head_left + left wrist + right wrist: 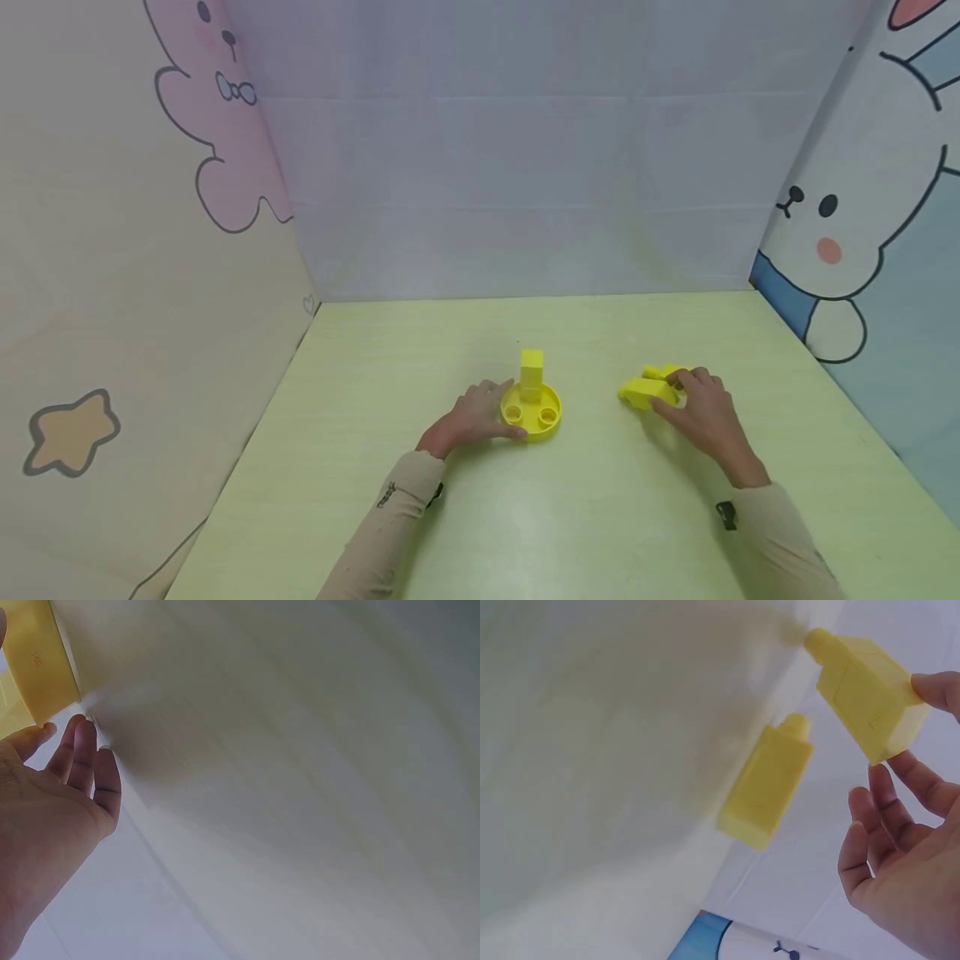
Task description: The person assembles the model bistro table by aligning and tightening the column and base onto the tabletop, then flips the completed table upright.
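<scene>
In the head view a round yellow base [531, 425] with a raised rim and round sockets sits on the table. A yellow rectangular block [532, 368] stands upright at its far side. My left hand [476, 414] holds the base from the left, thumb at the near edge and fingers at the far edge. Over to the right, my right hand [703, 417] pinches a second yellow block [871, 697] between thumb and fingers. That block is tilted, its round knob pointing away from the palm. Just behind it lies another yellow block [765, 786] with a similar knob.
The pale green table [465, 517] meets a plain cloth wall [525, 183] at the back. Printed cloth walls close in the left and right sides, with a pink animal [232, 158] on one and a white rabbit [847, 208] on the other.
</scene>
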A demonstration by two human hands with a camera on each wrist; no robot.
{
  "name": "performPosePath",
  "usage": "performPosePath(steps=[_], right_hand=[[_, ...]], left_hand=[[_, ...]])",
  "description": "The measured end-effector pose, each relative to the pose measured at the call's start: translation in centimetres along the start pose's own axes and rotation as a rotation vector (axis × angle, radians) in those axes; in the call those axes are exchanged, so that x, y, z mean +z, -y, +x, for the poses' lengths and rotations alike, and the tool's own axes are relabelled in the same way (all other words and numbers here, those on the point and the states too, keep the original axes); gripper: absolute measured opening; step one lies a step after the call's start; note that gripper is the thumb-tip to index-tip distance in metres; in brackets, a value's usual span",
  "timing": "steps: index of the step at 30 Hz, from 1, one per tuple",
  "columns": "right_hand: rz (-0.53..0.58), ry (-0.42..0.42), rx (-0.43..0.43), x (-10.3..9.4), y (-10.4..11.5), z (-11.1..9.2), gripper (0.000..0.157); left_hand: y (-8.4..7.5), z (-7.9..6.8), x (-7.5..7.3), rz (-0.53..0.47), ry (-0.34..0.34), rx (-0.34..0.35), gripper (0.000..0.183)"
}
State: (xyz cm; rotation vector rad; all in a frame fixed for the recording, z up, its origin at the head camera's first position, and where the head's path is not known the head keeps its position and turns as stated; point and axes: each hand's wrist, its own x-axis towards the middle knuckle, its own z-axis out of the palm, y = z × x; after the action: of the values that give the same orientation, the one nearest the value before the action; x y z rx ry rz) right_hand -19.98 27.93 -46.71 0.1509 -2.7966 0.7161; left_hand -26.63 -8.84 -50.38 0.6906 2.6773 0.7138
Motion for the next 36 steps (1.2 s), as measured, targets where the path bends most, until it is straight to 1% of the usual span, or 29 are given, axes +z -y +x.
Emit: performPosePath(steps=[3, 5, 8, 11, 15, 19, 22, 28, 32, 36], right_hand=[[0.053, -0.006, -0.055, -0.2, 1.6, 0.3, 0.041], [0.091, -0.002, -0.11, -0.2, 2.6, 0.6, 0.038], [0.156, 0.031, -0.194, -0.3, 4.3, 1.1, 0.034], [0.199, 0.084, -0.256, -0.2, 6.1, 1.5, 0.032], [0.215, 0.128, -0.341, 0.1, 8.0, 2.1, 0.028], [0.196, 0.148, -0.41, 0.8, 9.2, 2.6, 0.028], [0.157, 0.171, -0.432, 1.3, 9.7, 2.8, 0.028], [0.089, 0.217, -0.429, 1.8, 10.1, 3.0, 0.029], [0.076, 0.224, -0.431, 1.9, 10.4, 3.2, 0.028], [0.065, 0.202, -0.431, 2.3, 10.9, 3.2, 0.026]], left_hand=[[-0.1, -0.1, -0.1, -0.003, -0.005, 0.003, 0.102], [-0.1, -0.1, 0.0, -0.005, -0.002, -0.003, 0.102], [-0.1, -0.1, 0.0, -0.002, -0.002, -0.009, 0.101], [-0.1, -0.1, 0.0, -0.001, -0.003, -0.012, 0.101], [-0.1, 0.0, 0.0, 0.0, -0.006, -0.011, 0.101], [-0.1, 0.1, 0.1, 0.001, -0.01, -0.012, 0.101], [0.0, 0.2, 0.2, 0.006, -0.01, -0.015, 0.101], [0.0, 0.3, 0.3, 0.009, -0.004, -0.021, 0.101], [0.0, 0.3, 0.4, 0.006, -0.001, -0.022, 0.102], [0.0, 0.2, 0.3, 0.014, -0.004, -0.017, 0.102]])
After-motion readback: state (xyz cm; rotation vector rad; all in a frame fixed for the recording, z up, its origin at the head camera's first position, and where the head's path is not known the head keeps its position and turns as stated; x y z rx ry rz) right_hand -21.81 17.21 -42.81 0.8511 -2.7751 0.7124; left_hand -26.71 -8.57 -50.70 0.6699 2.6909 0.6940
